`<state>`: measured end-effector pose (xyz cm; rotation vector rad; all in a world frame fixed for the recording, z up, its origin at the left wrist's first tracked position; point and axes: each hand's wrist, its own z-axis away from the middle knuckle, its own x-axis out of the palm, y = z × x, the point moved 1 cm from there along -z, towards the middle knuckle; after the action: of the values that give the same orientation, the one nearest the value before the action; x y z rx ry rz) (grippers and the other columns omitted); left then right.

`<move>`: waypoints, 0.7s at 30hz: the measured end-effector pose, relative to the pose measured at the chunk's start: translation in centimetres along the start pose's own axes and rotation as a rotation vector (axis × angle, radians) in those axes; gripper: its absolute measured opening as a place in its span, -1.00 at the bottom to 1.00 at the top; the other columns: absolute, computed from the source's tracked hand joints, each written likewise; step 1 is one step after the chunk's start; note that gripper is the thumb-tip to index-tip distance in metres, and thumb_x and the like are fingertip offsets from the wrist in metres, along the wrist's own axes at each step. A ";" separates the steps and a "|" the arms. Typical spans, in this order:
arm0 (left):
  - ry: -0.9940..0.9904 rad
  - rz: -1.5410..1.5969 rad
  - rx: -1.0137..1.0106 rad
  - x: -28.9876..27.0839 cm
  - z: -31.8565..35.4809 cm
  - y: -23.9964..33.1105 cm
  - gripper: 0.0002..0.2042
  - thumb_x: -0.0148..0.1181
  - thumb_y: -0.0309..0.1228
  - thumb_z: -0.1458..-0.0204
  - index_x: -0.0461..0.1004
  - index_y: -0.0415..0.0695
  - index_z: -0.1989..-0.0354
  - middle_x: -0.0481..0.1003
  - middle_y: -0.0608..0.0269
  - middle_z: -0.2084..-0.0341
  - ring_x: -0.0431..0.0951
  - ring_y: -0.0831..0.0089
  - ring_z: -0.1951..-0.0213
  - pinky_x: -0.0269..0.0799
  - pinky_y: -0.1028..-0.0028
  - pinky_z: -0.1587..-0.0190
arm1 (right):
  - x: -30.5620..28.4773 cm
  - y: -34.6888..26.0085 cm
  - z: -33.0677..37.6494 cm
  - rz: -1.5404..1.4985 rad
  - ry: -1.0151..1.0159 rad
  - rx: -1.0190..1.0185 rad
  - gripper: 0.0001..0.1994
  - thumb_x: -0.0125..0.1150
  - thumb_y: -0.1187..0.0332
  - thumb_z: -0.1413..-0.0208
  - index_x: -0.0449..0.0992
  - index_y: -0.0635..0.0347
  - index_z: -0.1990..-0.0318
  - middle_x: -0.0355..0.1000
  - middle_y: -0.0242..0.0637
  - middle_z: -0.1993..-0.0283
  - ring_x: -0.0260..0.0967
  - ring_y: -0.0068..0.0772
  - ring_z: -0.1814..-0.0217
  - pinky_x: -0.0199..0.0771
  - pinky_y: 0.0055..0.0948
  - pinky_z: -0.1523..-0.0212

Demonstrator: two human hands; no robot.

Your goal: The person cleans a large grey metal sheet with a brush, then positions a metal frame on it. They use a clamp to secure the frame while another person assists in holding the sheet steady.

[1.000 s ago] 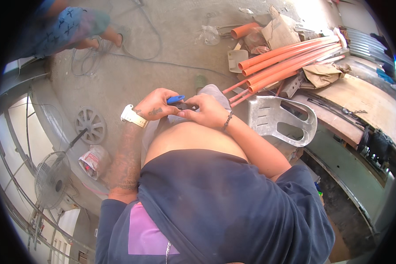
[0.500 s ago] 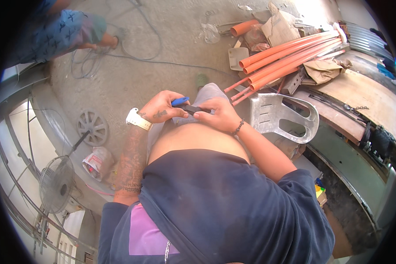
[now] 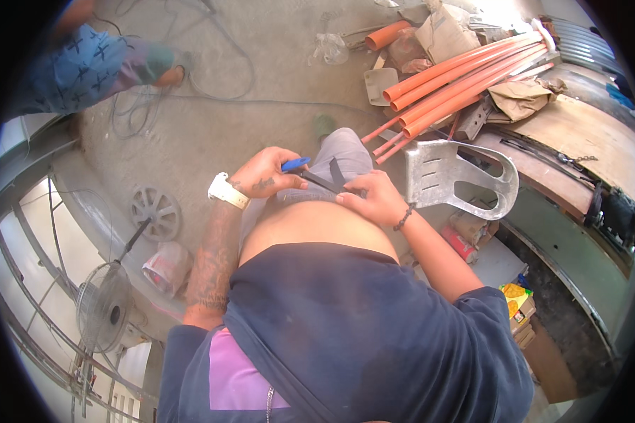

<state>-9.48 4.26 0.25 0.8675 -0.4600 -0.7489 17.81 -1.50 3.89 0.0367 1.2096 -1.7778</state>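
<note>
My left hand point(image 3: 267, 173), with a white watch on its wrist, is closed in front of my waist. A slim blue object point(image 3: 295, 163), maybe a tool's handle, sticks out from it, its kind unclear. A thin black strip point(image 3: 319, 182) runs from my left fingers across my grey shorts point(image 3: 346, 151) to my right hand point(image 3: 374, 200). That right hand, with a dark beaded bracelet, pinches the strip's other end between thumb and fingers. A short dark flap stands up from the strip near my right fingers.
To the right stands a grey plastic chair point(image 3: 430, 180). Orange pipes point(image 3: 466, 84) lie beyond it, beside boards and cardboard. A fan point(image 3: 106, 307) and a white bag point(image 3: 168, 268) are on the left. A cable point(image 3: 250, 77) crosses the floor near another person's leg point(image 3: 148, 65).
My hands have moved apart, my right hand going right and slightly nearer, so more black strip shows between them. The other person's leg has shifted slightly left.
</note>
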 end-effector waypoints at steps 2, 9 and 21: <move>-0.030 0.006 -0.088 -0.6 -0.3 0.2 -0.77 0.43 -0.37 0.08 0.56 -0.24 0.32 0.47 0.38 0.52 0.35 0.57 0.40 0.27 0.45 0.32 | 0.7 -0.1 -1.5 -0.078 -0.047 -0.034 -0.64 0.36 0.08 -0.02 0.66 0.21 0.21 0.60 -0.19 0.28 0.52 -0.19 0.15 0.31 -0.21 -0.12; 0.052 0.062 -0.115 0.4 0.7 -0.1 -0.76 0.42 -0.36 0.05 0.57 -0.23 0.28 0.46 0.41 0.53 0.35 0.58 0.42 0.27 0.48 0.34 | 1.1 1.2 -2.2 -0.152 -0.022 -0.168 -0.66 0.32 0.15 -0.04 0.65 0.27 0.20 0.57 -0.07 0.38 0.51 -0.09 0.28 0.44 -0.26 0.19; 0.014 0.140 -0.032 1.0 -0.8 -1.9 -0.74 0.43 -0.33 0.04 0.61 -0.23 0.24 0.52 0.38 0.49 0.41 0.59 0.38 0.31 0.49 0.30 | -1.9 1.2 1.6 -0.170 -0.105 0.197 -0.54 0.35 0.16 -0.03 0.59 0.44 0.09 0.59 0.09 0.22 0.57 -0.08 0.18 0.51 -0.32 0.10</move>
<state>-9.04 3.09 -1.70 0.8015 -0.4893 -0.6198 20.42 -1.48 4.82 -0.0461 0.9836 -2.0172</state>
